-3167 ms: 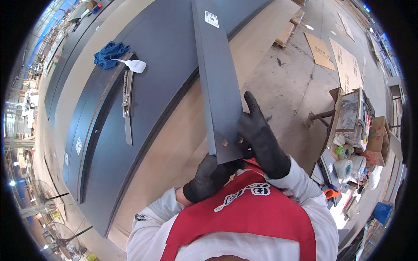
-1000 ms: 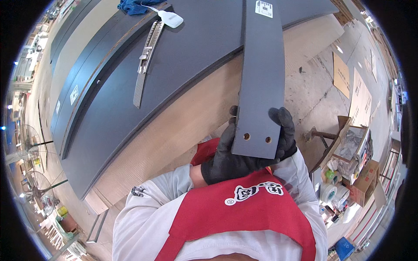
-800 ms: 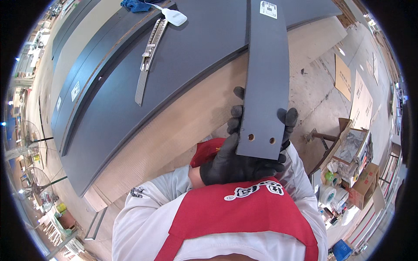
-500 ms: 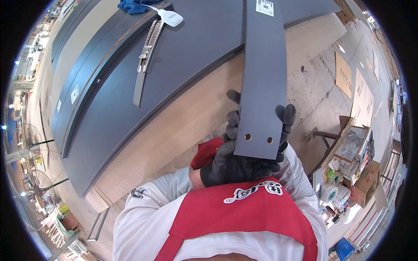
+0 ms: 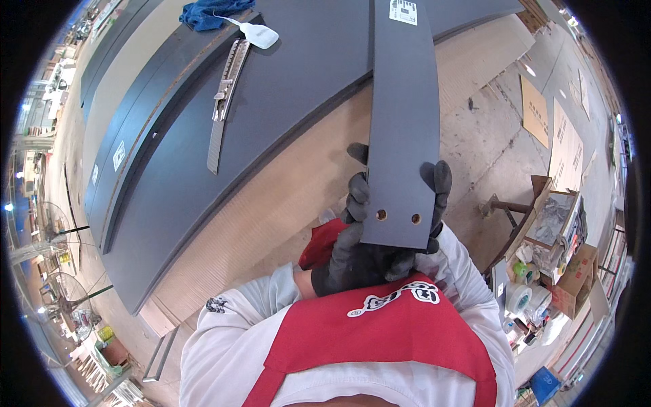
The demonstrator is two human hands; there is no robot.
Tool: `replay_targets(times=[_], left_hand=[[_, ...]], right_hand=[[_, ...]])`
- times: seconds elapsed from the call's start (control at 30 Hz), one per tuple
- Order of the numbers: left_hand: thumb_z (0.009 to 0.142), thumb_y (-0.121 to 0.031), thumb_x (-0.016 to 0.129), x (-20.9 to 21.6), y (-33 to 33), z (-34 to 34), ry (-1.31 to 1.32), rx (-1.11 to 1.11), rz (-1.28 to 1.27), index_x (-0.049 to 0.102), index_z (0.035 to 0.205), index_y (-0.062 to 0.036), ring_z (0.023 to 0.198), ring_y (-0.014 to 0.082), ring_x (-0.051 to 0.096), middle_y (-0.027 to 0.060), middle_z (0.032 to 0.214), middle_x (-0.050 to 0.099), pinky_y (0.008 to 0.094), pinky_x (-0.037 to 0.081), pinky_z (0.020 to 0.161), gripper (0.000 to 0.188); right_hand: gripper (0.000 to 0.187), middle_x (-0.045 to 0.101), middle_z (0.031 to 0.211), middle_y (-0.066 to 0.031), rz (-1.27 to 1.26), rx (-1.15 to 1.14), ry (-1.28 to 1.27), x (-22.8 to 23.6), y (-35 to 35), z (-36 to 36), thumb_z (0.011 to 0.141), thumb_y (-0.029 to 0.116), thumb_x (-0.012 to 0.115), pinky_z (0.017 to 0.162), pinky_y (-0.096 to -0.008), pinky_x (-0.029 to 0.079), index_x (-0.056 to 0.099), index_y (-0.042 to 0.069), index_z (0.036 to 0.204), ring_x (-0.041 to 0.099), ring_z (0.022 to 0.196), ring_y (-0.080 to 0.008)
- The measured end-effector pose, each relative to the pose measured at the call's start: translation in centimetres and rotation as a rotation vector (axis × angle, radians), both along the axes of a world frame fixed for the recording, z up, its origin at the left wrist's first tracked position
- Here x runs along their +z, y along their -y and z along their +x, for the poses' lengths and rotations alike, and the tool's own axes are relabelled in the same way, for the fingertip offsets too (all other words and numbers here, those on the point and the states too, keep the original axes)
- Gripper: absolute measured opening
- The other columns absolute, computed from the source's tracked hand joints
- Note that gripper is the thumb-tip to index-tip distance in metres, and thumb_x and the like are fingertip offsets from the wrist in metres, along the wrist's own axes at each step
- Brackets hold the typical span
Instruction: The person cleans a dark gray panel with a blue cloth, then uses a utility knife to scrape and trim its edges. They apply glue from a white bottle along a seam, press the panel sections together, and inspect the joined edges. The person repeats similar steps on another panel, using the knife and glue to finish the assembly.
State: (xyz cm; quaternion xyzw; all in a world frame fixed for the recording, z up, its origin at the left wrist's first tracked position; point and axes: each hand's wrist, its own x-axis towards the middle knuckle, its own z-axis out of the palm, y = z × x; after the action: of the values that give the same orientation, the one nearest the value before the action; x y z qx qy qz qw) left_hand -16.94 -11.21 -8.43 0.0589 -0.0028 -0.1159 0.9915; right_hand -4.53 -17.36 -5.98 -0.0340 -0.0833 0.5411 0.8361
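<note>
A long dark grey board (image 5: 405, 136) with a white label and two round holes near its close end points away from me. Both my hands wear black gloves and hold it around its near end. My left hand (image 5: 347, 266) is bent under the end at the left, partly hidden by the board. My right hand (image 5: 442, 186) grips the right edge, and its palm is out of sight underneath. More gloved fingers (image 5: 357, 193) show along the left edge; which hand they belong to I cannot tell. The board's far part overlaps a big dark grey panel (image 5: 298, 88).
On the panel lie a metal utility knife (image 5: 224, 102) with its blade out, a white plastic bottle (image 5: 260, 34) with a thin spout and a blue cloth (image 5: 207, 13). Brown cardboard (image 5: 271, 186) sits beneath the panel. At right stands a cart (image 5: 542, 224) of tape and supplies.
The board and my gloved hands have shifted slightly left in view. My grip looks the same. Panel, knife and bottle appear a little lower as the view moves.
</note>
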Motion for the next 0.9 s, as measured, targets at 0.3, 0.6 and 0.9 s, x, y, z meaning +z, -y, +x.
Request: replay_targets(times=[0.3,0.6,0.9], left_hand=[[0.083,-0.066,0.047,1.4,-0.4,-0.3,-0.103,-0.004,0.070,0.030,0.141,-0.0087,0.105,0.0295,0.054,0.0236,0.130,0.044,0.0319,0.049,0.065,0.084],[0.083,-0.061,0.052,1.2,-1.2,-0.4,-0.049,-0.088,0.067,0.034,0.139,-0.0069,0.105,0.0248,0.054,0.0195,0.131,0.047,0.0308,0.051,0.069,0.080],[0.084,-0.059,0.055,2.2,-1.0,0.5,0.007,-0.084,0.067,0.036,0.138,-0.0054,0.100,0.0241,0.057,0.0220,0.128,0.050,0.0263,0.050,0.066,0.079]], right_hand=[[0.105,0.056,0.098,-0.0242,0.003,-0.039,0.027,-0.1,-0.3,-0.2,0.071,0.072,0.054,0.079,-0.0497,0.051,0.028,-0.005,0.138,0.061,0.088,-0.0327],[0.102,0.055,0.095,-0.0213,-0.057,-0.053,0.047,0.7,0.0,-0.3,0.079,0.071,0.046,0.077,-0.0451,0.046,0.024,-0.008,0.139,0.059,0.081,-0.0294],[0.104,0.057,0.094,-0.0267,0.030,-0.058,-0.021,0.0,0.0,-0.3,0.073,0.071,0.051,0.076,-0.0513,0.052,0.028,-0.008,0.137,0.062,0.081,-0.0369]])
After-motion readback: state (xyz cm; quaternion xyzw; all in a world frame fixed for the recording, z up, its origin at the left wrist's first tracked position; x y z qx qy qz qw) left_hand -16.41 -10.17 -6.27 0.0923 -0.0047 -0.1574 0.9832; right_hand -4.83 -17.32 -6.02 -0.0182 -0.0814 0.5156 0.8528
